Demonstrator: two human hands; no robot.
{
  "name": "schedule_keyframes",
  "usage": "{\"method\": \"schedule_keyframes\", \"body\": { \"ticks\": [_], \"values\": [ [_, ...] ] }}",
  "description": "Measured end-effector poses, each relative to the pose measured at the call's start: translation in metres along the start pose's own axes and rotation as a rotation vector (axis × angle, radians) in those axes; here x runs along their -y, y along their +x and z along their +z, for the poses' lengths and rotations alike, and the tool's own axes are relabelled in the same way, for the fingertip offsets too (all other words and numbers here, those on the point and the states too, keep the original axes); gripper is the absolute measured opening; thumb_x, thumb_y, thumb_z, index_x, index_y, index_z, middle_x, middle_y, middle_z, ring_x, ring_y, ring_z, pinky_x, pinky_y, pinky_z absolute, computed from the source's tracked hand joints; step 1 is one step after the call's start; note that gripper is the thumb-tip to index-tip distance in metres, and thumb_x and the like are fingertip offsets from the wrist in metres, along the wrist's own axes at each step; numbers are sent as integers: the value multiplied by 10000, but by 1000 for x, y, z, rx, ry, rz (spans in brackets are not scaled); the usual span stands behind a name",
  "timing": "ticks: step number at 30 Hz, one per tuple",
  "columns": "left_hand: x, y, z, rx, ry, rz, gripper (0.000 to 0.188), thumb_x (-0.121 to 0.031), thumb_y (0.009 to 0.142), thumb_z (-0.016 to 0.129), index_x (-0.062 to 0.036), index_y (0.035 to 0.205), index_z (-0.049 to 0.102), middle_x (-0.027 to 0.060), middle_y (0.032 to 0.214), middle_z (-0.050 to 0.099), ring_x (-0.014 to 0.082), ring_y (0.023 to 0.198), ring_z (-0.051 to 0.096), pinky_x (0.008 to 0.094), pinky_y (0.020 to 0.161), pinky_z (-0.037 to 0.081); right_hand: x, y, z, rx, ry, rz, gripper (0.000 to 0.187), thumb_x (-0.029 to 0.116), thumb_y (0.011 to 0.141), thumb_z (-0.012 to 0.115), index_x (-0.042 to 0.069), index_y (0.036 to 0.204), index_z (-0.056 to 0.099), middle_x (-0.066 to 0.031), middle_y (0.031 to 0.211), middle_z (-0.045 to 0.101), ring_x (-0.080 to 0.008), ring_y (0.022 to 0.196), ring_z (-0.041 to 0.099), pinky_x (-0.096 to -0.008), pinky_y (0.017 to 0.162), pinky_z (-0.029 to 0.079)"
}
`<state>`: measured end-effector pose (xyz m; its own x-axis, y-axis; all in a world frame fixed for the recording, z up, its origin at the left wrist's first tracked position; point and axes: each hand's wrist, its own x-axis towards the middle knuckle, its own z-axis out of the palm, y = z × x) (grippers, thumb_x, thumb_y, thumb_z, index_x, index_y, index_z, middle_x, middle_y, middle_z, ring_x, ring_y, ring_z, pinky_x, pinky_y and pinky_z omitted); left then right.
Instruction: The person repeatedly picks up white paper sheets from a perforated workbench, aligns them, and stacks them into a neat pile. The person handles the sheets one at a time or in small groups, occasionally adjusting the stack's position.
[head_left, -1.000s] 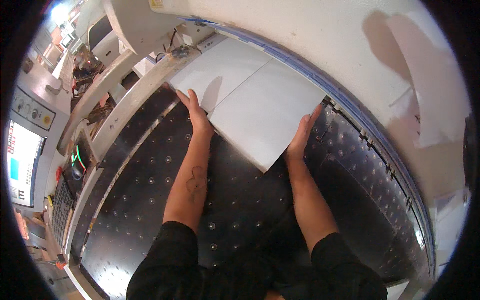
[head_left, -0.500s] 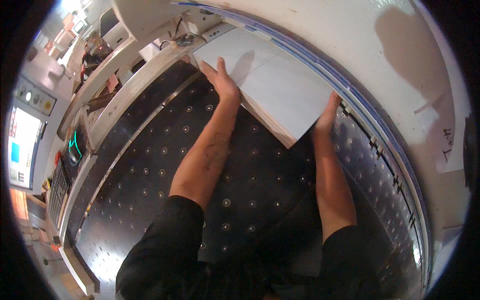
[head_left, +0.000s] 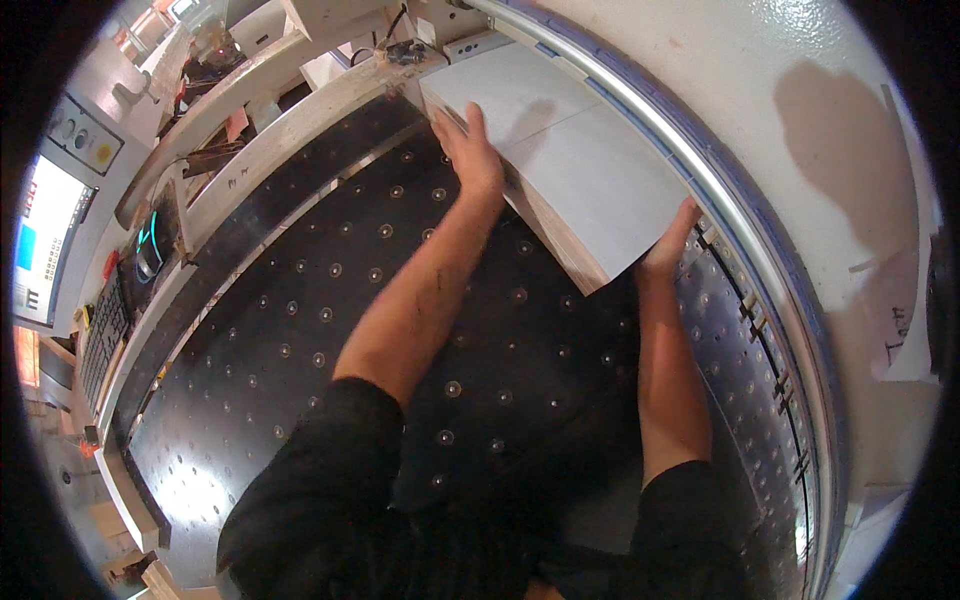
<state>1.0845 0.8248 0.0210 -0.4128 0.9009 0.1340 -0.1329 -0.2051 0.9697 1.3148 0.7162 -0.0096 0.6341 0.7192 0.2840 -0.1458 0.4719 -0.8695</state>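
Note:
A thick stack of white-topped sheets (head_left: 590, 165) lies on a black table dotted with small round metal studs (head_left: 480, 340), at the far side under the machine's front. A faint line crosses its top. My left hand (head_left: 472, 155) rests flat against the stack's left side, thumb raised and fingers stretched out. At the right end my right hand (head_left: 668, 245) presses along the short side with its fingers extended. The stack sits between both palms; neither hand wraps round it. The right hand's far fingers are partly hidden.
A curved-looking silver bar (head_left: 690, 135) and the white machine front (head_left: 800, 60) border the stack's far edge. Slotted metal (head_left: 745, 330) runs down the right. On the left stand a lit screen (head_left: 42, 240), a keyboard (head_left: 105, 345) and a mouse (head_left: 150, 255) beyond the table's raised rim.
The view has shifted, so the stack and both hands appear slightly further right. The silver bar beside the stack shows more now. Both hands keep their places against the stack.

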Motion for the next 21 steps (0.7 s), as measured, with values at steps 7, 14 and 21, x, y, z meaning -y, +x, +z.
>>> {"method": "schedule_keyframes", "body": {
  "ticks": [7, 14, 21],
  "values": [
    [-4, -112, 35, -39, 161, 32, 1062, -501, 944, 705, -29, 1664, 84, 343, 1687, 109, 506, 1573, 63, 576, 1260, 91, -10, 2, -27, 34, -54, 167, 905, 713, 1006, 465, 112, 1633, 213, -154, 1653, 291, -331, 1484, 349, -496, 1214, 298],
    [-8, -110, 28, -34, 230, 23, 1071, -434, 913, 722, -63, 1673, 65, 346, 1693, 62, 543, 1557, 75, 614, 1247, 91, -6, -7, -14, 74, 49, 217, 1007, 740, 984, 452, 89, 1663, 95, -242, 1677, 213, -384, 1519, 296, -521, 1239, 248],
    [1, -105, 19, 122, 189, -21, 1104, -425, 940, 711, -75, 1670, -39, 342, 1700, -20, 550, 1561, 14, 611, 1253, 64, -1, -43, -10, 56, -242, -63, 1104, 703, 962, 500, 31, 1669, -17, -278, 1698, 99, -415, 1544, 218, -537, 1252, 198]
  ]
}}
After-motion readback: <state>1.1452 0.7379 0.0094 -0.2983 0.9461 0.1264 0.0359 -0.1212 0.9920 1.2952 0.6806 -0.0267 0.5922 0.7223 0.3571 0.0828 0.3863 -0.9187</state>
